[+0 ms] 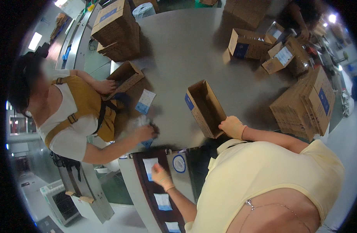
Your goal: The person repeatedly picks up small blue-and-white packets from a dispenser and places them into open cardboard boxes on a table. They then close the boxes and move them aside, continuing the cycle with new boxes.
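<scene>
My right hand [233, 127], in a thin glove, grips the near right corner of an open-topped cardboard box [207, 108]. That long, narrow box stands on the metal table with a blue patch on its left end, and its inside shows bare. Lower left, my left hand [162, 176] is closed at the right edge of a white and blue packet [148, 165] over a dark conveyor belt [149, 196]. My fingertips partly cover the packet's edge. Two similar packets, a middle one [163, 202] and a nearer one [172, 226], lie along the belt.
A co-worker [75, 106] at the left reaches into another box [128, 77], the other hand blurred by a packet. Flat cardboard stacks stand at the back left [118, 31] and right [304, 105]. Filled boxes [250, 44] sit at the far right, near another person's arm.
</scene>
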Demonstrator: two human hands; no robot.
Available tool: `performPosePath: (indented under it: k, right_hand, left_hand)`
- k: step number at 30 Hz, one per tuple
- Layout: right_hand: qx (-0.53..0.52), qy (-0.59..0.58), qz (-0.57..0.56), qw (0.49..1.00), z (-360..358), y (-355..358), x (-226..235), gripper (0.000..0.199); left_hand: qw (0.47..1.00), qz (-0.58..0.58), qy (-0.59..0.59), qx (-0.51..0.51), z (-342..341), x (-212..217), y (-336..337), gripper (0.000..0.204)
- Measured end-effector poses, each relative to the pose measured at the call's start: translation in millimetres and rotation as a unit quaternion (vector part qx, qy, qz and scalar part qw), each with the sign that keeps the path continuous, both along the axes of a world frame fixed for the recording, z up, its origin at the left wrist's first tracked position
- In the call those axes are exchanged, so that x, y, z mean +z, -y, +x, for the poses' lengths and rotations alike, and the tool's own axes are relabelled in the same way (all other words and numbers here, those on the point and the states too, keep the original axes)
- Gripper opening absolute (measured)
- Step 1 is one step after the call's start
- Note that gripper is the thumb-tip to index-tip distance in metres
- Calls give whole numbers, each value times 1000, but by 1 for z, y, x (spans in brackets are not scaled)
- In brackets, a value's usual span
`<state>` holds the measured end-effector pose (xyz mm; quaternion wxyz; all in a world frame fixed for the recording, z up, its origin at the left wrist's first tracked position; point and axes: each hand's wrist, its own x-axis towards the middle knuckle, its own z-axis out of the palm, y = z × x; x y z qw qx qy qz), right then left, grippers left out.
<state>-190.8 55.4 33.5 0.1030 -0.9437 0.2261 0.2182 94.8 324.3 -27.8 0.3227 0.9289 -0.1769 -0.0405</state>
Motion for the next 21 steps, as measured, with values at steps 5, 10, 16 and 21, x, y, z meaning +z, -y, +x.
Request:
performPosePath:
  k: [5, 10, 16, 21]
  right_hand:
    - [-7, 27, -8, 1000, -3, 5, -14, 13]
    - [7, 3, 7, 1000, 3, 7, -7, 15]
    - [-6, 2, 16, 1000, -2, 11, -10, 18]
    - [-14, 0, 18, 1000, -3, 10, -16, 21]
  left_hand:
    - [980, 111, -87, -142, -93, -23, 32, 39]
    - [973, 83, -169, -131, -137, -45, 12, 41]
    - [981, 69, -166, -73, -135, -13, -2, 41]
    - [985, 70, -151, -52, -134, -26, -36, 42]
